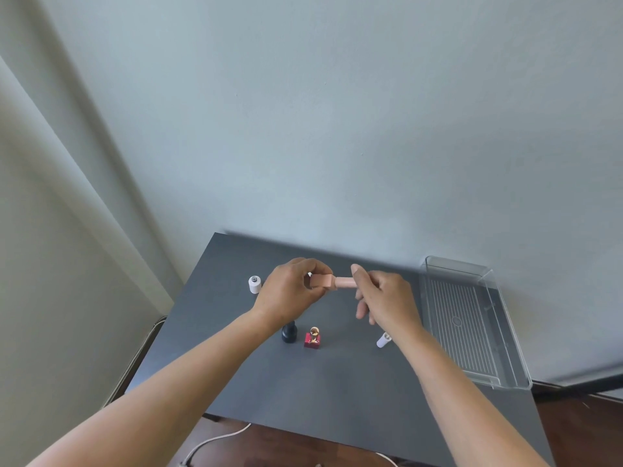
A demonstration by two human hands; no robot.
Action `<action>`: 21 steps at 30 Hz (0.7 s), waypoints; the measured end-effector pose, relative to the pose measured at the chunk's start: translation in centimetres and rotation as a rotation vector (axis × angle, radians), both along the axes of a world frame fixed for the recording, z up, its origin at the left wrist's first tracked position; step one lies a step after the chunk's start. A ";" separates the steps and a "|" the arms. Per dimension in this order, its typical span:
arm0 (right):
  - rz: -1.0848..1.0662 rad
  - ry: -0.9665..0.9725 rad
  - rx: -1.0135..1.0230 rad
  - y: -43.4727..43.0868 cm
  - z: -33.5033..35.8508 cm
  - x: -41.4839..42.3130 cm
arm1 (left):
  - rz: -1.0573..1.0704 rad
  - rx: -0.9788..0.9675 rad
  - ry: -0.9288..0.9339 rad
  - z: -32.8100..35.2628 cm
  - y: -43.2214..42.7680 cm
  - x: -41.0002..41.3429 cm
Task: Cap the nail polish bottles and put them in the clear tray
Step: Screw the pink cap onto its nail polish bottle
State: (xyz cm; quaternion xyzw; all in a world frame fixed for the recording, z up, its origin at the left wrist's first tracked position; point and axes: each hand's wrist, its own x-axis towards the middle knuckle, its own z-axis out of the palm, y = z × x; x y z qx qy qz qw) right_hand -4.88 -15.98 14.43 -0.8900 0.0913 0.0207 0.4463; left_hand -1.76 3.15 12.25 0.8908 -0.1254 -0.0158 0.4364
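Left hand [290,291] gripping pink nail polish bottle [321,281] above dark table [337,382], right hand [384,298] pinching its pink cap [345,282], red bottle [312,338], black bottle [289,332], white bottle [255,284], white cap [383,340] scattered around, empty clear tray [472,318] at right edge, bare tabletop nearer.

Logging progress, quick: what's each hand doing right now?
Left hand: closed on the pink bottle.
Right hand: closed on the pink cap.

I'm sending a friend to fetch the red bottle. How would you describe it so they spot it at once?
Start at the dark table against the wall, clear tray on its right edge. Near the table's middle, below the two hands, a black bottle and a red bottle stand side by side. Yours is the right one: a small square red base with a shiny gold top.
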 end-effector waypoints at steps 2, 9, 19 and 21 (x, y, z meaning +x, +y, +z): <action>0.004 0.016 -0.031 -0.1 0.0 0.1 | -0.004 0.005 -0.003 0.0 0.1 0.0; 0.094 0.009 -0.040 -0.5 -0.2 -0.3 | 0.029 0.042 0.021 0.2 0.3 0.0; 0.073 -0.008 -0.117 -0.2 -0.1 -1.2 | -0.033 0.029 -0.068 0.3 -0.4 -0.2; 0.053 0.025 -0.133 -0.2 -0.1 -1.2 | -0.042 0.029 -0.075 0.5 -0.5 -0.4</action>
